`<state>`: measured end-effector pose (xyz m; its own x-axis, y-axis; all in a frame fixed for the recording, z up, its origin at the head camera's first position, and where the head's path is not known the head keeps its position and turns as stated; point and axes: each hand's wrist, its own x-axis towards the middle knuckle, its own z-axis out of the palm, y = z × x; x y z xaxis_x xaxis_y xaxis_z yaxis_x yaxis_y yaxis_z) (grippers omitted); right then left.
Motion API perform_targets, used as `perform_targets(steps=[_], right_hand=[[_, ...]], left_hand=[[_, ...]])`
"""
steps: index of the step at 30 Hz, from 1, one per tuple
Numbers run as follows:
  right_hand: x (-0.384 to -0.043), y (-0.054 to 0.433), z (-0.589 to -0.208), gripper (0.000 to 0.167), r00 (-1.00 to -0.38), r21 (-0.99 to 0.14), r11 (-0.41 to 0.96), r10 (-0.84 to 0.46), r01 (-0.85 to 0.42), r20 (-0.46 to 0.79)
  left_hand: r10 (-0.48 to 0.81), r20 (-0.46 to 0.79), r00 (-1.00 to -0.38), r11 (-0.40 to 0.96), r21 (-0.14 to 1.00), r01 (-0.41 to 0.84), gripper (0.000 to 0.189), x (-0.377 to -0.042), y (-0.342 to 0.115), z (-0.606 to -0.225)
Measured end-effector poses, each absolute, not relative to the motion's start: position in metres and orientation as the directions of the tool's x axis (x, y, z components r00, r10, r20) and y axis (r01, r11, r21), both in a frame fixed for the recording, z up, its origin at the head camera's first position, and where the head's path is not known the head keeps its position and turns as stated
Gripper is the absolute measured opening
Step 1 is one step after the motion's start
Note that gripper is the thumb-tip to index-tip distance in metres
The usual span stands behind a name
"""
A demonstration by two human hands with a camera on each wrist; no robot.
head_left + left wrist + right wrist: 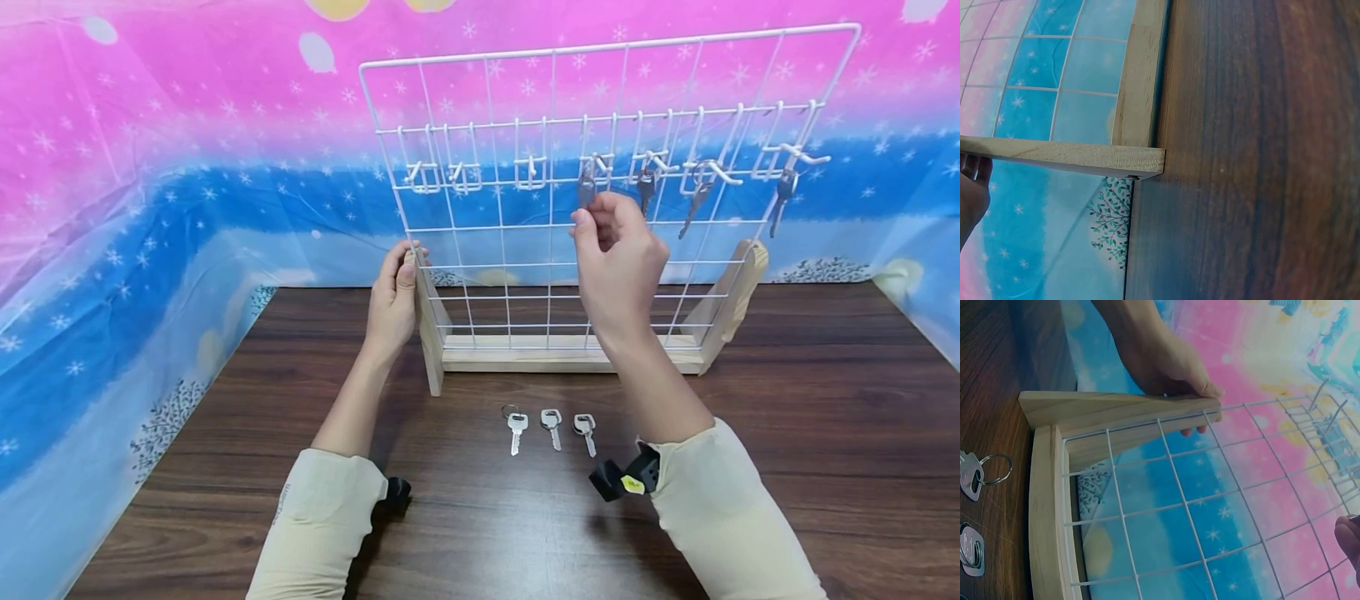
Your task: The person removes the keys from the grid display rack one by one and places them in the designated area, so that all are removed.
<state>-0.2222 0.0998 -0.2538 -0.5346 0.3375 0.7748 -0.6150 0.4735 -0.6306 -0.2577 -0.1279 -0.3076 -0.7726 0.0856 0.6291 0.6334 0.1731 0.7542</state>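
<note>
A white wire grid rack (525, 225) stands upright in a wooden base. My left hand (393, 292) grips the top of the left wooden side post (429, 333), thumb in front and fingertips behind, as the right wrist view also shows. With thumb and forefinger my right hand (622, 258) pinches a key (587, 190) at the middle hook of the grid. The key's ring overlaps that hook in the head view. To its right, a key (647, 190), another key (697, 207) and a third key (783, 200) hang from hooks.
On the brown table (480, 517), in front of the base, lie a left key (517, 433), a middle key (552, 427) and a right key (585, 432), with rings. Three hooks on the grid's left, one a white hook (531, 171), hold no keys. A patterned cloth (225, 217) stands behind.
</note>
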Motion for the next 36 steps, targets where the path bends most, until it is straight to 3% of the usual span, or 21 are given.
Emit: perform_targets(steps=[6,9,16,22,36], right_hand=[[-0.212,0.102,-0.250,0.014,-0.616,-0.706,0.337,0.346,-0.623,0.708],[-0.206,0.105,-0.250,0.016,-0.627,-0.714,0.319,0.341,-0.624,0.700],[-0.195,0.110,-0.251,0.016,-0.609,-0.695,0.385,0.337,-0.607,0.718],[-0.188,0.115,-0.247,0.015,-0.617,-0.703,0.349,0.338,-0.619,0.711],[-0.182,0.122,-0.243,0.010,-0.562,-0.641,0.385,0.308,-0.664,0.767]], left_hand=[[0.088,0.635,-0.767,0.175,0.748,0.640,0.031,-0.258,-0.128,-0.307],[0.092,0.638,-0.764,0.177,0.745,0.643,0.031,-0.258,-0.128,-0.307],[0.088,0.633,-0.769,0.175,0.750,0.638,0.031,-0.257,-0.128,-0.308],[0.084,0.633,-0.769,0.179,0.750,0.637,0.031,-0.257,-0.128,-0.307],[0.085,0.642,-0.762,0.167,0.745,0.646,0.031,-0.257,-0.128,-0.307]])
